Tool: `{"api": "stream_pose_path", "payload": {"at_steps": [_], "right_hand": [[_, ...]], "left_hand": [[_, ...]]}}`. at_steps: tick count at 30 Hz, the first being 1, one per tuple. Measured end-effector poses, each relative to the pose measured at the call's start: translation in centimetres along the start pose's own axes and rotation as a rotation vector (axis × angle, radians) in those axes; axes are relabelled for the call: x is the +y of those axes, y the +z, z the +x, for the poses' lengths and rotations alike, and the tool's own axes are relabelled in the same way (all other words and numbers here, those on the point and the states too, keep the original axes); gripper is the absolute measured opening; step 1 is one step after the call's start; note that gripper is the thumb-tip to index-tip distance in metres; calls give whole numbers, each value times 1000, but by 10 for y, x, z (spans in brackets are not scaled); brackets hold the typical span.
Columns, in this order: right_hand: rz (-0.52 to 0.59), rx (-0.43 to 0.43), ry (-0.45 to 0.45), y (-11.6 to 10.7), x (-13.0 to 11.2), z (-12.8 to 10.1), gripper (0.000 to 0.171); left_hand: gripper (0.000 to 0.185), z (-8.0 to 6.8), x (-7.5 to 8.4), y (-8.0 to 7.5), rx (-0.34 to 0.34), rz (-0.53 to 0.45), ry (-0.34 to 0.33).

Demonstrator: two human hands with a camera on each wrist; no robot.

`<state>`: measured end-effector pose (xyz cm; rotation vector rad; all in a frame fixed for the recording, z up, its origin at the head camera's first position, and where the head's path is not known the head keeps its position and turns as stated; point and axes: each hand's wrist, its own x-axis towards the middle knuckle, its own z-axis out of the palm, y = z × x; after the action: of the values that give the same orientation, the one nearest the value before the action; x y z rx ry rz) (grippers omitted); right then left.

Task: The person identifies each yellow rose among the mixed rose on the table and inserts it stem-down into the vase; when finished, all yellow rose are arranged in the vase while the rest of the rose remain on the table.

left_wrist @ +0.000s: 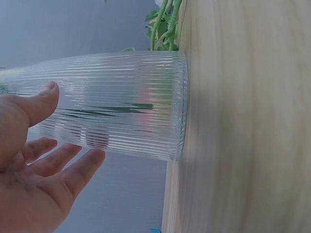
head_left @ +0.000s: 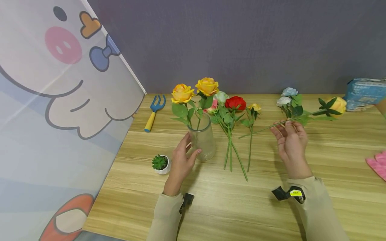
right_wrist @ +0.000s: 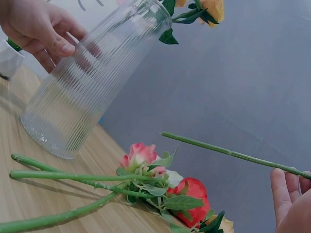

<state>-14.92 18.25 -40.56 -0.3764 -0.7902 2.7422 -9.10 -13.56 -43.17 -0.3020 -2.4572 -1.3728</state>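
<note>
Overhead, the head view showed the left hand beside the ribbed glass vase on the wooden table, thumb and fingers spread around its near side; contact was hard to judge from there. Two yellow roses stood in the vase. The right hand held up a long-stemmed yellow rose, fingertips pinching the stem near its middle, the bloom out to the right and the cut end pointing left toward the loose flowers lying just right of the vase. Small potted succulent sat just left of the left hand. Blue and yellow hand rake lay farther back left. Pale blue and white blooms lay behind the right hand. Blue packet at far right, pink cloth at the right edge, cartoon-print panel along the left.

Left wrist view: left hand open, thumb tip touching the vase wall, the other fingers straight and just off the glass. Vase base sat on the table.

Right wrist view: the right hand's fingertips lay under the green stem, which ran leftward in the air above the loose flowers. Left hand had its fingertips on the upper part of the vase, not wrapped around it.
</note>
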Motion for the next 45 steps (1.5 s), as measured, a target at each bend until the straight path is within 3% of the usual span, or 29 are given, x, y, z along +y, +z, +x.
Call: {"api": "stream_pose_path", "payload": {"at_steps": [8, 17, 33, 45], "right_hand": [[-9, -63, -22, 1, -1, -4, 7], [-1, -48, -44, 8, -3, -7, 7], [133, -38, -118, 22, -8, -16, 6], [171, -61, -143, 30, -10, -27, 7]], "left_hand": [[71, 0, 0, 1, -10, -11, -27], [70, 0, 0, 0, -9, -8, -27], [70, 0, 1, -1, -12, -8, -23], [70, 0, 0, 0, -4, -6, -7]]}}
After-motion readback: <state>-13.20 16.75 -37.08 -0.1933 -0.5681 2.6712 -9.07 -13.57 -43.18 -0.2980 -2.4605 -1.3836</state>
